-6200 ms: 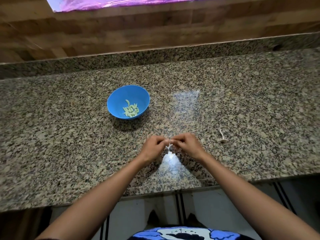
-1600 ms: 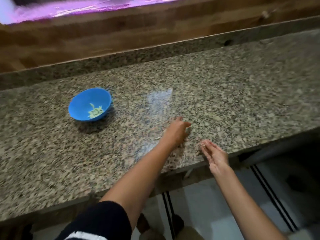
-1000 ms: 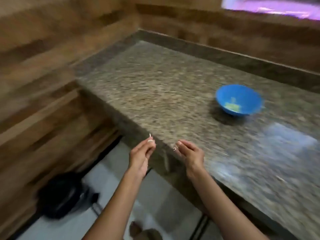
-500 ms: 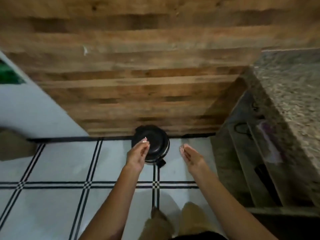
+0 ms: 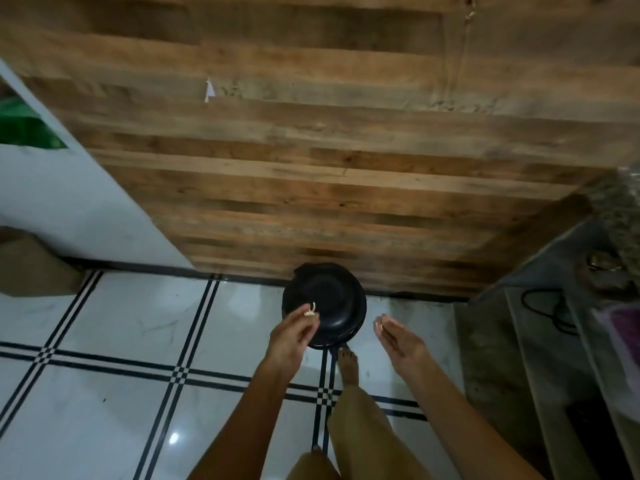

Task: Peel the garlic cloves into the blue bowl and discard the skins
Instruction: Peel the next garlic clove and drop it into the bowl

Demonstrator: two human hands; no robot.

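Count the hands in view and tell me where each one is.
2. The left hand is in front of the black bin, pinching a pale skin scrap. The right hand is right of the bin, over the floor tile, fingers straight.

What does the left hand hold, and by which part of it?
The left hand pinches a small scrap of garlic skin by its lower end, between thumb and fingertips; the curled upper end sticks out free.

- We cannot tell what the tiny pale scrap (image 5: 310,310) pinched in the left hand (image 5: 294,336) is.
- That hand hides part of the black bin (image 5: 329,296) from us.
- The right edge cuts off the speckled counter (image 5: 628,209).
- The left edge cuts off a green thing (image 5: 24,129).
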